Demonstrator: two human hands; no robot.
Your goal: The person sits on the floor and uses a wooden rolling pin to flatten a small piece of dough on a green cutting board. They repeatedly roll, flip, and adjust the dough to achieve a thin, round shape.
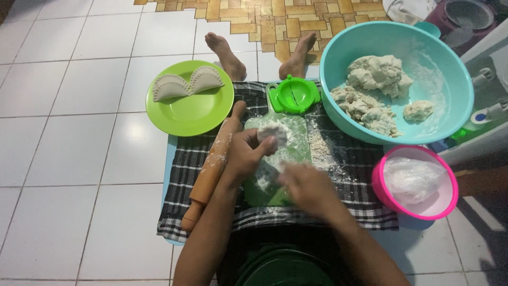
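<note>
A small piece of white dough (273, 132) lies on a green cutting board (299, 139) dusted with flour. My left hand (244, 153) rests on the board, its thumb and fingers pinching the dough's edge. My right hand (307, 184), blurred, hovers flat over the floured lower part of the board with its fingers together and nothing visibly in it. A wooden rolling pin (212, 168) lies along the board's left side, just beside my left wrist. A green hinged dumpling press (294, 95) lies shut at the board's far end.
A green plate (197, 108) with two crimped dumplings (186, 82) sits far left. A teal bowl (450, 63) holding dough lumps stands far right, a pink bowl (378, 182) with a white bag near right. A checked cloth (349, 175) covers the floor under the board. My bare feet (227, 53) lie beyond.
</note>
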